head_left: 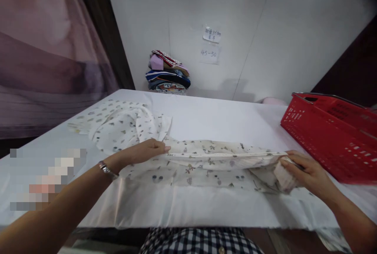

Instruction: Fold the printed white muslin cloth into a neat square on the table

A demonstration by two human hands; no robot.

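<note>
A white garment [203,159] printed with small leaves lies across a table under a white cloth [212,116], part of it bunched at the left. My left hand [144,151] rests flat on the garment near its middle, fingers pressing a folded edge. A watch sits on that wrist. At the right end my right hand [300,169] pinches the garment's ribbed cuff or hem. The fabric stretches in a straight folded band between both hands.
A red plastic basket [326,132] stands on the table's right side, close to my right hand. A stack of folded clothes [167,73] sits at the far edge against the white wall, under two paper notes [210,43]. A purple curtain [44,49] hangs at left.
</note>
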